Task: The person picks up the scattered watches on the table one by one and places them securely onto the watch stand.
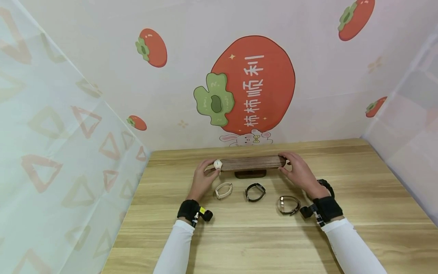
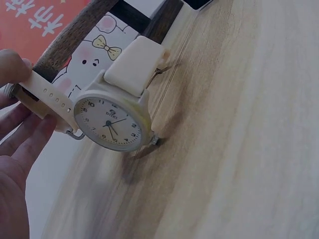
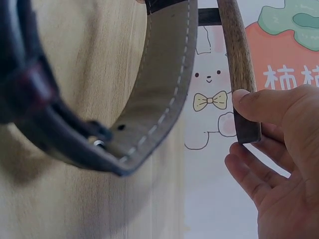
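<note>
A dark wooden bar [image 1: 251, 163] on a small base [image 1: 251, 174], like a watch stand, reaches between both hands. At its left end my left hand [image 1: 202, 179] pinches a cream watch [image 1: 218, 164], whose strap [image 2: 50, 95] loops round the bar. My right hand [image 1: 299, 171] grips the opposite end of the bar [image 3: 241, 64] between thumb and fingers. Close to the left hand, another cream watch [image 2: 109, 122] lies on its side on the table, its numbered dial facing the left wrist camera. A leather-strapped watch [image 3: 164, 84] looms large in the right wrist view.
In front of the stand, a black watch [image 1: 255, 192] and a brown-strapped watch [image 1: 288, 204] lie on the wooden table [image 1: 246, 243]. A further dark watch [image 1: 326, 186] is partly hidden behind the right wrist. Printed fabric walls [image 1: 178, 95] border the table's back and sides.
</note>
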Motion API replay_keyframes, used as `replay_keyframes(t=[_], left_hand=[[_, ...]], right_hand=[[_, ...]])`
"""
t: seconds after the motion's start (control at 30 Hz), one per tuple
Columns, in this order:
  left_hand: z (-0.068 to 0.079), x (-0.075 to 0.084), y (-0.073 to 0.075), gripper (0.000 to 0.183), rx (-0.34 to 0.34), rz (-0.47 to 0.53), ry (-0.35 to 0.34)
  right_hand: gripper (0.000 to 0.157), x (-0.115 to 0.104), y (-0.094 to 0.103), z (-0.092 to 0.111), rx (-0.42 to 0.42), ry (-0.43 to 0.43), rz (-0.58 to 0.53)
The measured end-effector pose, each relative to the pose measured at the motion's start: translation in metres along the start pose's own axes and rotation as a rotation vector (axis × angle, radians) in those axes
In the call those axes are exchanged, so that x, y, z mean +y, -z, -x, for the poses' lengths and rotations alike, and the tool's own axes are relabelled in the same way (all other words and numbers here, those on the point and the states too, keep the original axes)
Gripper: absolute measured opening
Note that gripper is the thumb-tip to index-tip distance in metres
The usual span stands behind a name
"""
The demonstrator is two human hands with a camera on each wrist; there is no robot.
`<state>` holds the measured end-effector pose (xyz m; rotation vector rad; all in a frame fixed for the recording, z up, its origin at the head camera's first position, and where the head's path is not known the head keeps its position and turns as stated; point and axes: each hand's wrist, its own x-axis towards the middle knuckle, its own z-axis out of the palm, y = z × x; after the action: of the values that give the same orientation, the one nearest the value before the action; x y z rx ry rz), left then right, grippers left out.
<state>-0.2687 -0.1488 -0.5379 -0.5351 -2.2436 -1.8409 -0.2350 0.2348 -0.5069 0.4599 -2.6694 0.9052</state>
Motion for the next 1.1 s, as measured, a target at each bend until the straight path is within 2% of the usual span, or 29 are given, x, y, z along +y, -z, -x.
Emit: replay_keyframes(t=[0.4,0.73,1.1], left_hand=[[0.0005,0.002,0.0056,0.049,-0.069,-0.056,0.017],[-0.0027,0.0033,0.0077,0.05,-0.09,-0.024,0.031],[-0.0062,0.0078,0.005,0.052,-0.12,-0.02,-0.029]], right_hand=[[0.054,-0.0047,0.0038,0.0012,-0.027,-0.042,0.024],[0.054,-0.0049,0.0038,0.0003,-0.014,-0.03,0.032],[0.053,-0.0048,0.0039,-0.0006,-0.016,-0.032,0.029]])
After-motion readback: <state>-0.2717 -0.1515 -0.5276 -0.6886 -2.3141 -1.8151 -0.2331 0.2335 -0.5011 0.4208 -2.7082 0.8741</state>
